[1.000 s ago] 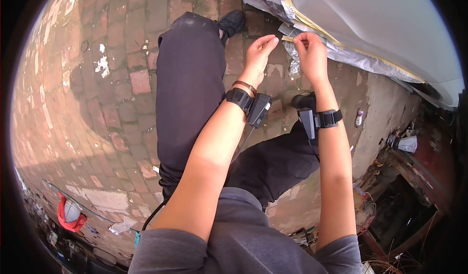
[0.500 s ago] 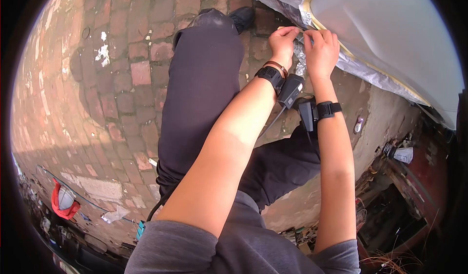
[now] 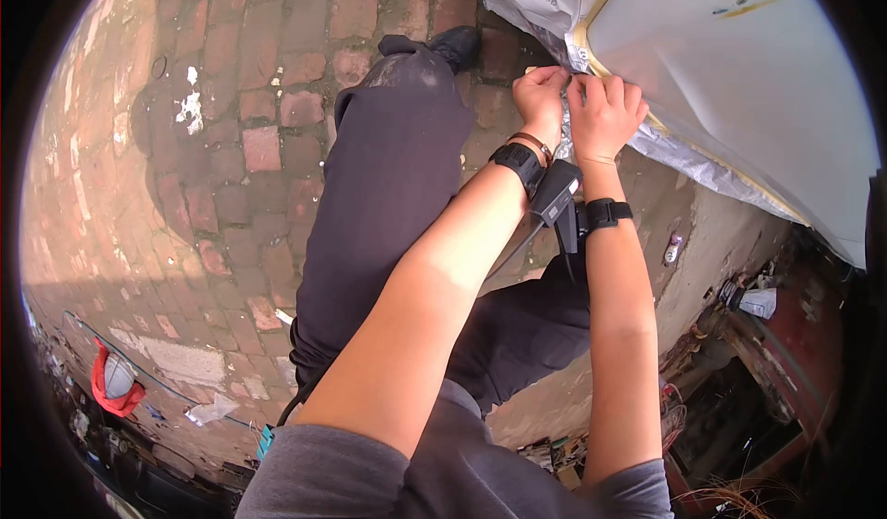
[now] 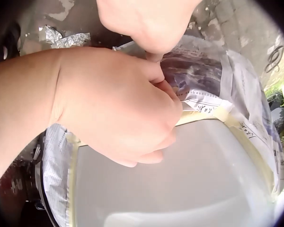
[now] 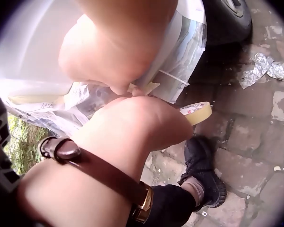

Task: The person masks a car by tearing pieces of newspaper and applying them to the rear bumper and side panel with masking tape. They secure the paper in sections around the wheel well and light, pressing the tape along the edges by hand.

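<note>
My left hand (image 3: 539,101), with a brown bracelet at its wrist, is beside my right hand (image 3: 605,117) at the panel's lower edge. A roll of masking tape (image 5: 203,114) sticks out from under the left palm, partly hidden by it. Between the hands shows a short strip of masking tape (image 5: 151,88), with the right fingertips pinching at it. Their fingertips meet and largely hide each other. Newspaper (image 4: 194,71) covers the area round the smooth pale grey panel (image 4: 146,189), its border held by yellow tape (image 4: 201,115).
Worn brick paving (image 3: 259,242) lies below. A crumpled foil scrap (image 5: 262,71) is on the bricks near a wheel (image 5: 232,23). My black shoe (image 5: 203,165) stands close to the hands. A red cloth (image 3: 118,399) lies at lower left.
The left hand has moved right and up to meet the right hand, which has shifted slightly right toward the panel edge. Earlier the hands were apart, the right one pinching a tape strip.
</note>
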